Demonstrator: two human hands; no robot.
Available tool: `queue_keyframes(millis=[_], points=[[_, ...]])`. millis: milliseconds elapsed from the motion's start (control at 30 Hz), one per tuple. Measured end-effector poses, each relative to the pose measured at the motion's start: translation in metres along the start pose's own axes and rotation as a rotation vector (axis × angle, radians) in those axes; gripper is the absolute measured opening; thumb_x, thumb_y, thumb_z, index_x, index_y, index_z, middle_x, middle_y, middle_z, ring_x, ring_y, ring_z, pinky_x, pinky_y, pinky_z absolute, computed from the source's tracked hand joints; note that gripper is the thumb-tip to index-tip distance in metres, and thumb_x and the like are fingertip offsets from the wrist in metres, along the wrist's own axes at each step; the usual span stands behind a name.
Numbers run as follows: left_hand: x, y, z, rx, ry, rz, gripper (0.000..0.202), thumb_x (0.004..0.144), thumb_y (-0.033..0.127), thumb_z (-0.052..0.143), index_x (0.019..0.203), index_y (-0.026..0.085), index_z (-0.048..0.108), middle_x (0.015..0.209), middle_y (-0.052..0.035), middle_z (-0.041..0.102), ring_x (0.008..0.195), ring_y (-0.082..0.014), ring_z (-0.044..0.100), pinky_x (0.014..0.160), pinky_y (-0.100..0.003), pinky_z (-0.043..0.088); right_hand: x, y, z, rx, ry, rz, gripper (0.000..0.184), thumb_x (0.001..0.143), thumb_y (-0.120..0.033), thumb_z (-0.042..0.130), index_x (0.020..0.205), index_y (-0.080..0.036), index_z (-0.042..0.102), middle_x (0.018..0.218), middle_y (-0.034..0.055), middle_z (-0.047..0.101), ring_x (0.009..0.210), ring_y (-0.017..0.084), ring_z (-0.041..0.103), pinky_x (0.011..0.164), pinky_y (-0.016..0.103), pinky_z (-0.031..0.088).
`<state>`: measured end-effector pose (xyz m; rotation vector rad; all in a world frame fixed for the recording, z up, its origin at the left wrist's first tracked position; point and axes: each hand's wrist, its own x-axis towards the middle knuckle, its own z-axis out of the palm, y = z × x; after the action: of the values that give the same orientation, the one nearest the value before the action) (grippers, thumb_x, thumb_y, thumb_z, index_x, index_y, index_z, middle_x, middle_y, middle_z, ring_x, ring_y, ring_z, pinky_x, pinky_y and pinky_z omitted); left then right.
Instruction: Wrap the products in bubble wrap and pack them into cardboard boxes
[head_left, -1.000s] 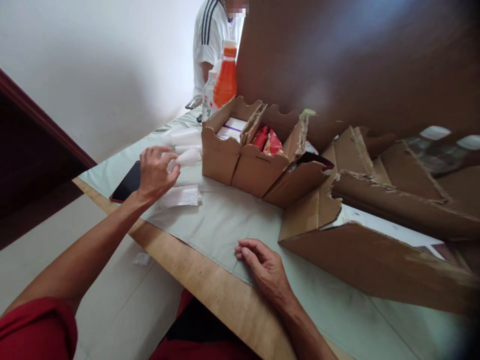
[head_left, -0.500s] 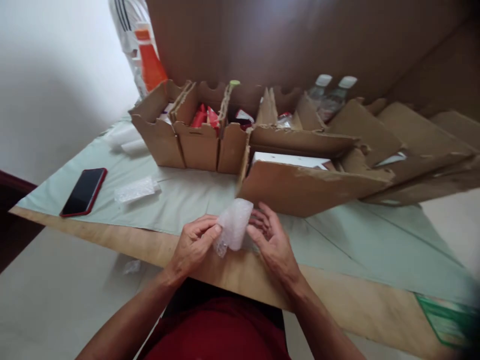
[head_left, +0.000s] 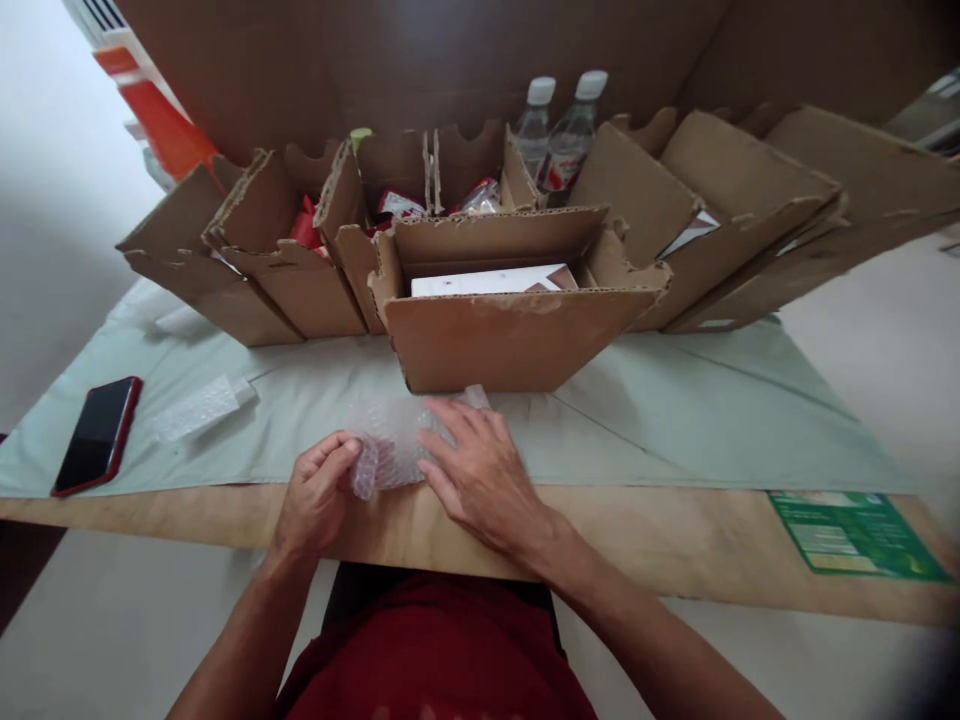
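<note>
A piece of bubble wrap [head_left: 394, 435] lies over the cloth near the table's front edge. My left hand [head_left: 313, 490] pinches its left end between thumb and fingers. On its right part rests my right hand [head_left: 480, 465], flat with the fingers spread. Further left lies another bubble-wrap piece [head_left: 199, 408], folded or wrapped. Just behind my hands stands a cardboard box [head_left: 517, 345] with a white box [head_left: 487, 282] in it.
Several cardboard bins [head_left: 285, 280] stand in a row behind, some holding red packets. Two clear bottles [head_left: 566, 140] and an orange bottle [head_left: 165, 120] rise behind them. A phone [head_left: 97, 435] lies at left, a green printed packet [head_left: 855, 535] at right.
The bubble wrap has gone from a raised, curled shape to spread out lower on the table. My right hand has come down flat onto it. The camera view has turned right.
</note>
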<state>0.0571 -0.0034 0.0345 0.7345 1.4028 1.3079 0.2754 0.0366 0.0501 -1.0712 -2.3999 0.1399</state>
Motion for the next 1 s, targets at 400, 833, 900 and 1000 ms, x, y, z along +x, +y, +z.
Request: queue_keyframes(millis=[400,833,900,1000], points=[[0.012,-0.006,-0.046,0.068,0.175,-0.054,0.035,0.072,0.047,0.085,0.071,0.019,0.063,0.061,0.0041,0.051,0.054,-0.0099,0.042,0.05,-0.022,0.036,-0.066,0.067,-0.024,0.322,0.162,0.621,0.017,0.096,-0.031,0.057,0.092,-0.024,0.073,0.088,0.0033,0.076,0.083,0.022,0.07,0.08,0.038,0.052],[-0.005,0.002,-0.03,-0.006,0.233,-0.141,0.032,0.056,0.036,0.091,0.068,0.02,0.066,0.064,0.0019,0.063,0.06,-0.0121,0.055,0.057,-0.022,0.05,-0.002,-0.018,0.017,0.025,-0.332,0.275,0.011,0.095,-0.018,0.061,0.1,-0.015,0.07,0.097,0.013,0.074,0.082,0.026,0.07,0.071,0.037,0.055],[-0.003,0.005,-0.036,-0.007,0.263,-0.128,0.031,0.054,0.033,0.091,0.065,0.021,0.064,0.062,0.0022,0.061,0.059,-0.0117,0.054,0.055,-0.021,0.05,-0.012,0.0,0.01,0.166,-0.263,0.353,0.017,0.093,-0.01,0.054,0.093,-0.019,0.068,0.091,0.0073,0.074,0.077,0.02,0.069,0.069,0.031,0.052],[0.001,0.012,-0.044,0.02,0.243,-0.101,0.032,0.054,0.034,0.09,0.061,0.021,0.062,0.06,0.0021,0.058,0.058,-0.0114,0.052,0.054,-0.021,0.048,-0.041,0.031,-0.023,0.436,-0.065,0.541,0.016,0.097,-0.025,0.054,0.087,-0.022,0.065,0.077,0.0011,0.069,0.067,0.016,0.064,0.064,0.027,0.049]])
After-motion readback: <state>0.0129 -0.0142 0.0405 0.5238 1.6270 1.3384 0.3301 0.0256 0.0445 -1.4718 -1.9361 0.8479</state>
